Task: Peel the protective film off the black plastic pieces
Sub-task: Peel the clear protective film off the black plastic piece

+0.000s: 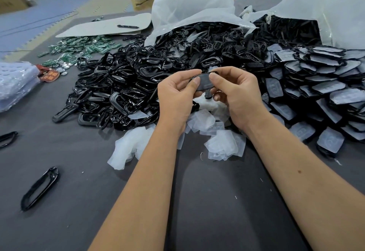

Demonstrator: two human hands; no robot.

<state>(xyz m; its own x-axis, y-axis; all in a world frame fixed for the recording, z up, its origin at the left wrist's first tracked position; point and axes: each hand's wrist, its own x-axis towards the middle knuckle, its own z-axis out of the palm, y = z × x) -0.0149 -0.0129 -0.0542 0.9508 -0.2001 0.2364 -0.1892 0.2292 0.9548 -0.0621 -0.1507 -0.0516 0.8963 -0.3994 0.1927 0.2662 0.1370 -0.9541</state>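
Note:
A small black plastic piece [205, 82] is held up between both hands above the table's middle. My left hand [175, 94] pinches its left end with thumb and fingers. My right hand [237, 94] pinches its right end, thumb on the front face. Whether film still covers it I cannot tell. Below the hands lies a heap of peeled clear film pieces [215, 132]. To the right is a pile of black pieces with film on them [320, 84]. To the left is a pile of bare glossy black frames [122, 84].
Two large white plastic bags [189, 11] spill black parts at the back. Green circuit boards [79, 49] lie at the back left beside a grey board with a pen [127, 26]. Loose black frames [40, 188] lie on the dark grey table at the front left.

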